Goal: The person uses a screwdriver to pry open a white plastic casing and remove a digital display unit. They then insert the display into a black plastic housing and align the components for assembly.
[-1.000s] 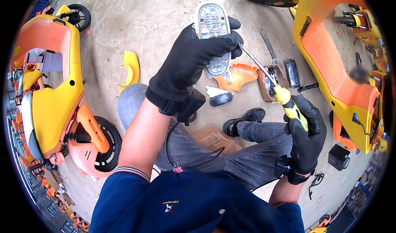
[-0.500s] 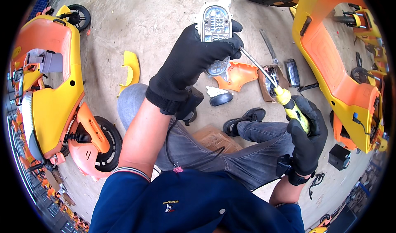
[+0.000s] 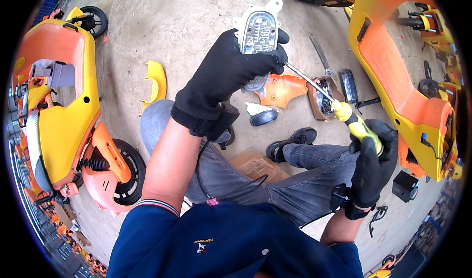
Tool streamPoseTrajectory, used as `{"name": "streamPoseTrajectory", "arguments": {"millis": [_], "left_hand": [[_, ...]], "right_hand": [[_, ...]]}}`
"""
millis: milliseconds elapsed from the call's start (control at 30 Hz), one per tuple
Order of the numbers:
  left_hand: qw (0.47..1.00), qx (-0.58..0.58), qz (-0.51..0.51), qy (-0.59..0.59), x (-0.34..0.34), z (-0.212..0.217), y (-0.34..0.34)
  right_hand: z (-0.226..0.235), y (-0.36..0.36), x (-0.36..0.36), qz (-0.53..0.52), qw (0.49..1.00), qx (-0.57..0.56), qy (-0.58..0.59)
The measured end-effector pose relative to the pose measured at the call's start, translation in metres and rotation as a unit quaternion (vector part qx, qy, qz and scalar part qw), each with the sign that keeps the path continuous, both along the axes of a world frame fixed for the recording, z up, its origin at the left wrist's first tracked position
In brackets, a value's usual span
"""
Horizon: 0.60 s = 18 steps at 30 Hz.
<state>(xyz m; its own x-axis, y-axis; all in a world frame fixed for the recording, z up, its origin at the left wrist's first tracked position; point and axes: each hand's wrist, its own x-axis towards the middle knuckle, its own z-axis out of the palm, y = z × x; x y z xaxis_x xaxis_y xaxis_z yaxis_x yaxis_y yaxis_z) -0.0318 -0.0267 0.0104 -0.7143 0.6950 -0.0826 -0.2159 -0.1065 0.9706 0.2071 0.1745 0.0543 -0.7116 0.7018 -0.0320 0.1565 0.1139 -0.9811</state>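
My left hand (image 3: 236, 69), in a black glove, is wrapped round a grey-white oval electronic unit (image 3: 259, 29) with a circuit-like face and a mounting tab at its top. In my right hand (image 3: 373, 162), also gloved in black, is a screwdriver (image 3: 361, 125) with a yellow-green handle. Its shaft slants up to the left, and the tip end reaches the left hand's fingertips at the unit's right side. What the tip touches is hidden by those fingers. Below the unit lies an orange plastic panel (image 3: 280, 89) on the floor.
Yellow-orange scooters stand at left (image 3: 64, 106) and right (image 3: 393, 71). Between them, a small open box of parts (image 3: 322, 101), a black block (image 3: 348, 86), a black oval piece (image 3: 264, 117) and a yellow curved cover (image 3: 156, 81) lie on the concrete. A cardboard box (image 3: 258, 164) sits between my legs.
My right hand has shifted slightly right, its fingers regripping the screwdriver handle, which now slants a little flatter. The unit in my left hand has moved slightly down and right.
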Motion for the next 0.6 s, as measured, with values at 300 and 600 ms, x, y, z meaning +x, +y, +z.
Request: {"name": "streamPoseTrajectory", "arguments": {"millis": [300, 600], "left_hand": [[1.0, -0.006, -0.017, -0.02, 0.0, 0.001, 0.001], [0.994, 0.055, 0.001, -0.097, 0.001, 0.0, 0.003]], "right_hand": [[-0.007, -0.008, -0.004, -0.017, 1.0, -0.005, -0.011], [-0.015, -0.001, -0.007, -0.011, 0.999, -0.035, -0.02]]}}
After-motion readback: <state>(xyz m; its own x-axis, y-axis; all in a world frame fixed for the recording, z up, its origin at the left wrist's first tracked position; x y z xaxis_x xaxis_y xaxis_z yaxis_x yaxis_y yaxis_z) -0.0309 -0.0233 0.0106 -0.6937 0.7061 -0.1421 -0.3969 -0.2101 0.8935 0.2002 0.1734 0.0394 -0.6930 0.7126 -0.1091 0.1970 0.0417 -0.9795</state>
